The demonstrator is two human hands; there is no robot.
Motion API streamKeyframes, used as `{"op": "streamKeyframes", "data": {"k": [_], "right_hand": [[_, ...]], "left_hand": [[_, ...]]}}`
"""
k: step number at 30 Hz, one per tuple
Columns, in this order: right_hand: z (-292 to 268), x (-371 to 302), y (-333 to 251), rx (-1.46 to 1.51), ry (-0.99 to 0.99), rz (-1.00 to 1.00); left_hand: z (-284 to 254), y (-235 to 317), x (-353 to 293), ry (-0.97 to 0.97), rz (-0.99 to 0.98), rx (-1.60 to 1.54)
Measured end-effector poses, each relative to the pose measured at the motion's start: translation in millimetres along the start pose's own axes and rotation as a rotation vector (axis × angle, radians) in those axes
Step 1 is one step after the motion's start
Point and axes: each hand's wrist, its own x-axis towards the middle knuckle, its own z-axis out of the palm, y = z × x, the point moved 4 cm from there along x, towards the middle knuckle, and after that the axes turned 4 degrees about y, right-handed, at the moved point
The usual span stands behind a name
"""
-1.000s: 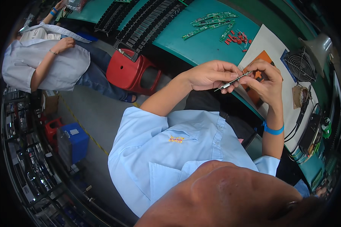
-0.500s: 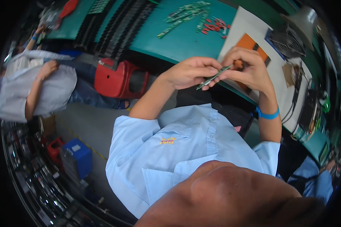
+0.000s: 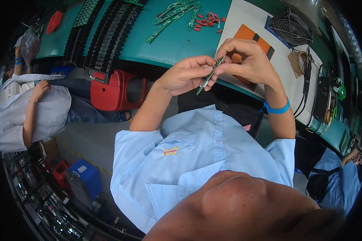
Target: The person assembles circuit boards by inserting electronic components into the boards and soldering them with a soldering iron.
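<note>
A narrow green circuit board is held tilted in front of my chest, above the bench's near edge. My left hand is closed on it, thumb on top and fingers curled beneath. At the board's upper end my right hand has its thumb and fingers closed around the edge. Whether a small part sits between those right fingertips is too small to tell. Beyond the hands, several similar green board strips lie on the green bench mat, beside a scatter of red components with wire leads.
Black slotted racks stand on the bench at left. An orange plate lies on the white surface, near a fan with a wire guard and a soldering iron. A red stool and another person are at left.
The view has shifted, moving the bench and hands leftward in the picture. Between my hands, the circuit board has turned to a steeper angle. Both hands stay on it.
</note>
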Motion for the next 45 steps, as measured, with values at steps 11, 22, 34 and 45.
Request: {"op": "streamKeyframes", "data": {"k": [11,22,34,45], "right_hand": [[-7.9,4.3,10.5,0.102,0.063,0.079],[-12.0,-3.3,5.1,0.087,0.013,0.049],[-37.2,-111.7,22.7,0.561,0.966,0.002],[-99.2,-186.4,75.4,1.464,1.274,-0.25]], "left_hand": [[3.3,4.7,8.9,-0.045,-0.013,-0.157],[2.2,-4.2,16.0,-0.057,-0.041,-0.112],[-1.1,1.6,27.3,0.213,0.181,0.189],[13.4,-4.8,51.1,0.209,0.214,0.181]]}}
